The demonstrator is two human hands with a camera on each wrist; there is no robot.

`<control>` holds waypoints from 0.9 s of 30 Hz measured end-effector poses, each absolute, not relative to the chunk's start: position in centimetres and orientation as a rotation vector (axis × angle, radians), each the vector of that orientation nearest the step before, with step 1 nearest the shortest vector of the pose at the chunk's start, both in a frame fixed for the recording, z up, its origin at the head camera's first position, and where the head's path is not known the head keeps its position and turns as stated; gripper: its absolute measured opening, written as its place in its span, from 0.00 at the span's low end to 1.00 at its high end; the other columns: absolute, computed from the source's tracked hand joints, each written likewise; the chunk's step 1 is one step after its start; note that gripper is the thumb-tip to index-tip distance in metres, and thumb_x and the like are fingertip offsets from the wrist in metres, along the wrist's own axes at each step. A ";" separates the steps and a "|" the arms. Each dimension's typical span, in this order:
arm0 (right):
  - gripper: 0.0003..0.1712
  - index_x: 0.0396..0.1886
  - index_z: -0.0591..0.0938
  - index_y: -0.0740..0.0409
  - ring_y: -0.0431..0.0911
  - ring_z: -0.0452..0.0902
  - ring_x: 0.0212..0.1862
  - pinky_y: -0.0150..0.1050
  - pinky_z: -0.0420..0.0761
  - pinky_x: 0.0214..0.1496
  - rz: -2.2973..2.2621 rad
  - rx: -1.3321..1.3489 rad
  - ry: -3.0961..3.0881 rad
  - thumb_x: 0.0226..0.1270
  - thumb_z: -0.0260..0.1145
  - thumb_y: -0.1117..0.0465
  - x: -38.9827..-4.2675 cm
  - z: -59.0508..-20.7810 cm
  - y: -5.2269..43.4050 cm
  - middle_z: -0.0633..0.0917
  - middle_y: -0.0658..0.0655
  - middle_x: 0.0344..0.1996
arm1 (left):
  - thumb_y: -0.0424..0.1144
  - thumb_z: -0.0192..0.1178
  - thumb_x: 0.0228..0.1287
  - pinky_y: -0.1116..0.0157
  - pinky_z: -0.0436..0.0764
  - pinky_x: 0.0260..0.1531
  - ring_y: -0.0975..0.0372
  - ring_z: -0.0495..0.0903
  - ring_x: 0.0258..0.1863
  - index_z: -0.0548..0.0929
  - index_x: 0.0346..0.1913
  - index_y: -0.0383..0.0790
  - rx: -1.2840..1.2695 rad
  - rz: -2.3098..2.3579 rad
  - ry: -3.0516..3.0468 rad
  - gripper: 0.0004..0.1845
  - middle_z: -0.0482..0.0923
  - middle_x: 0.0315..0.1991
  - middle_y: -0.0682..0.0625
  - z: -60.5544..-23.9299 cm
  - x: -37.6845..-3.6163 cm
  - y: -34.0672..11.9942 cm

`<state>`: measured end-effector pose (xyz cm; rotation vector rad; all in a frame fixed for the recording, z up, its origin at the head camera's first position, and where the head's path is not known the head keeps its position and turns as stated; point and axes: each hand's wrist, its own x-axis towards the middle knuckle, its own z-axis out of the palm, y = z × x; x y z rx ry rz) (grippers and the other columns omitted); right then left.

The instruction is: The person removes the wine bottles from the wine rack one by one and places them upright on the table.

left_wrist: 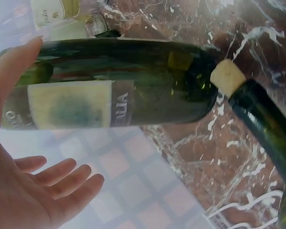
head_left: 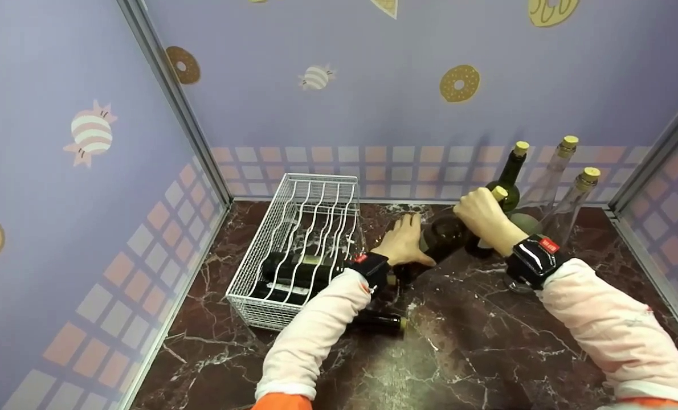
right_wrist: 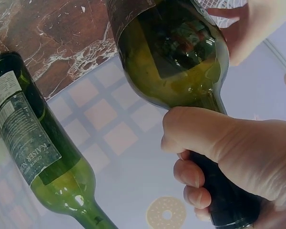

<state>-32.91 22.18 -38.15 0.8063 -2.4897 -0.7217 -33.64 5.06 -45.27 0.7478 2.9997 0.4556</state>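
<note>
Right hand (head_left: 483,219) grips a bottle (head_left: 445,234) by the neck, left hand (head_left: 403,242) spread beside it, over maroon marble (head_left: 464,347), before lilac walls (head_left: 384,108).

Marble surface (head_left: 464,359): room to pass toward near edge, right of protruding bottle neck (head_left: 382,320). Wire basket (head_left: 262,312) blocks left of centre; upright bottles (head_left: 511,172) crowd far right corner; tilted bottle (head_left: 444,234) in right hand (head_left: 481,216) obstructs between.

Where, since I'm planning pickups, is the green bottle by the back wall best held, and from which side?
Probably the neck, below the cork, from above: the green bottle stands upright, its slim top uncovered, with clear bottles right of it and the right hand in front.
</note>
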 end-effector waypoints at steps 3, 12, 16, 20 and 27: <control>0.13 0.06 0.72 0.56 0.47 0.68 0.13 0.40 0.68 0.15 -0.716 0.800 -2.483 0.37 0.66 0.71 -32.8 -38.1 22.2 0.74 0.55 0.09 | 0.61 0.73 0.26 0.60 0.71 0.45 0.52 0.65 0.53 0.55 0.64 0.37 0.754 0.481 2.990 0.61 0.61 0.57 0.42 -45.9 -33.6 5.3; 0.12 0.07 0.73 0.58 0.47 0.69 0.14 0.40 0.68 0.15 -0.739 0.780 -2.475 0.38 0.66 0.71 -32.6 -37.9 22.1 0.75 0.55 0.09 | 0.58 0.76 0.23 0.63 0.71 0.44 0.55 0.69 0.48 0.58 0.60 0.40 0.808 0.712 3.013 0.57 0.65 0.51 0.45 -47.9 -34.4 5.8; 0.12 0.07 0.73 0.58 0.47 0.69 0.14 0.39 0.68 0.15 -0.751 0.780 -2.464 0.38 0.67 0.70 -32.4 -37.8 21.9 0.75 0.55 0.09 | 0.58 0.76 0.23 0.65 0.71 0.44 0.57 0.70 0.46 0.59 0.59 0.42 0.808 0.813 2.970 0.56 0.67 0.47 0.48 -48.4 -34.5 5.9; 0.12 0.07 0.74 0.57 0.46 0.68 0.14 0.39 0.68 0.15 -0.765 0.781 -2.451 0.39 0.67 0.69 -32.3 -37.6 21.7 0.75 0.55 0.10 | 0.54 0.77 0.24 0.64 0.70 0.45 0.57 0.70 0.47 0.60 0.60 0.39 0.802 0.886 2.944 0.56 0.67 0.48 0.48 -48.7 -34.6 6.1; 0.12 0.07 0.73 0.57 0.46 0.68 0.14 0.38 0.67 0.16 -0.789 0.758 -2.463 0.39 0.67 0.69 -31.9 -37.4 21.5 0.74 0.55 0.09 | 0.47 0.78 0.26 0.67 0.70 0.44 0.59 0.72 0.45 0.63 0.54 0.39 0.846 1.044 2.889 0.48 0.71 0.46 0.48 -49.2 -34.7 6.4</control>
